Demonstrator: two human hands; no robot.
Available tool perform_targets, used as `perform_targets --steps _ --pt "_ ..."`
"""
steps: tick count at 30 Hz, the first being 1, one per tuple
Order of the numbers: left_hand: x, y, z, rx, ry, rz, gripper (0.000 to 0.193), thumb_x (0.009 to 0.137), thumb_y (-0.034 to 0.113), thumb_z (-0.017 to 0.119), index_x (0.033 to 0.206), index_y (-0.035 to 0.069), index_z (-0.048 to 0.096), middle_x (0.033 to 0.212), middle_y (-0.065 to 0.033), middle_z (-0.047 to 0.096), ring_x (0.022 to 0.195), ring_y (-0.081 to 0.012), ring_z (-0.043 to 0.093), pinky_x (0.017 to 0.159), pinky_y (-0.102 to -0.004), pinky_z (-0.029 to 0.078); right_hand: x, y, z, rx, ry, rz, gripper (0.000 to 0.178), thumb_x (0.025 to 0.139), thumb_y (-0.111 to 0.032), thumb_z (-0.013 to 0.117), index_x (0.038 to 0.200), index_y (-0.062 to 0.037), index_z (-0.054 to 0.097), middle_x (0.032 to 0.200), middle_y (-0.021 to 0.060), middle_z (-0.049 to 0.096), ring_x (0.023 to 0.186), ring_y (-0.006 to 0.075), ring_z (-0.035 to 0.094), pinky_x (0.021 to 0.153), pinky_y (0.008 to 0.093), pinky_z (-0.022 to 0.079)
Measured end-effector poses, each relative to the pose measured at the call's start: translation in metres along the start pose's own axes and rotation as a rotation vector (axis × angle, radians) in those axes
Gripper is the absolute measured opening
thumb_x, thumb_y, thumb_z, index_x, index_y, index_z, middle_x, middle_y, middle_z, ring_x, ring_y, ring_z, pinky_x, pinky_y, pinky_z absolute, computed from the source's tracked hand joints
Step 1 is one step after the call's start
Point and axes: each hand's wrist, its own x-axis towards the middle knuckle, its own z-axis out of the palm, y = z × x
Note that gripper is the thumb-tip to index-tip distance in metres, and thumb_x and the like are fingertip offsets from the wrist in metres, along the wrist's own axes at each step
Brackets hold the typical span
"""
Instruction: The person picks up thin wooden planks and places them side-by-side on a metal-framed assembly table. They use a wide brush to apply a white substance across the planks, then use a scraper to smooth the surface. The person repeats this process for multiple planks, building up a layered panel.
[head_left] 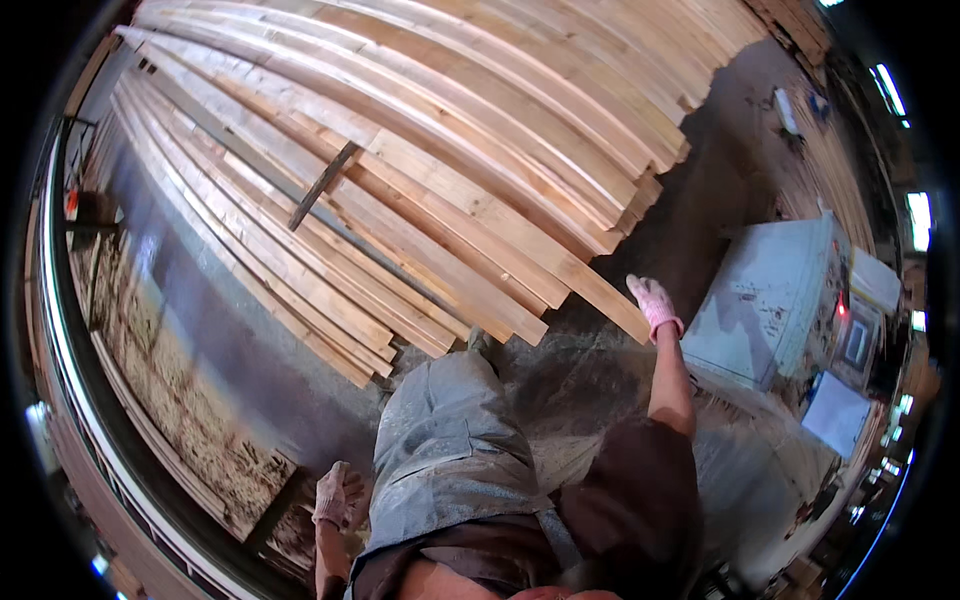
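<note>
My right hand (653, 303), in a pale pink work glove, reaches out at the right with its fingers stretched. It is right beside the end of a long wooden board (590, 285); whether it touches the wood I cannot tell. This board sticks out toward me past its neighbours on a wide stack of long planed boards (480, 120). Low at my left side hangs my left hand (338, 497), gloved too, its fingers loosely bent and apart with nothing visible in them. A dusty grey apron (450, 420) covers my front.
More boards (270, 260) lie lower at the left, with a dark strip (323, 185) across them. A pale machine cabinet (760, 290) with a control panel (857, 340) stands at the right. A long metal rail (62, 300) and sawdust (200, 430) are at the far left.
</note>
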Motion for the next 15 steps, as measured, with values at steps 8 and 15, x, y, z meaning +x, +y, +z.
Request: perform_targets --steps 8,15 --pt "-0.041 -0.002 0.011 0.159 0.041 -0.108 0.053 0.098 0.047 0.059 0.13 0.004 0.062 0.118 -0.0176 0.069 0.093 -0.0286 0.07 0.081 -0.0418 0.058 -0.011 0.019 0.016 0.167 -0.423 0.273 0.072 0.095 -0.053 0.058 0.144 -0.0013 0.05 0.128 0.0217 0.065 0.114 0.0344 0.066 0.098 0.0431 0.053" --pt "0.0 0.038 0.023 0.888 -0.203 0.471 0.046 0.1 0.041 0.055 0.119 -0.001 0.065 0.118 -0.0114 0.07 0.097 -0.0241 0.068 0.086 -0.0344 0.054 -0.089 0.058 0.028 -0.025 -0.06 -0.079 0.064 0.099 -0.057 0.053 0.123 0.0014 0.064 0.097 0.0291 0.067 0.107 0.034 0.064 0.098 0.047 0.049"
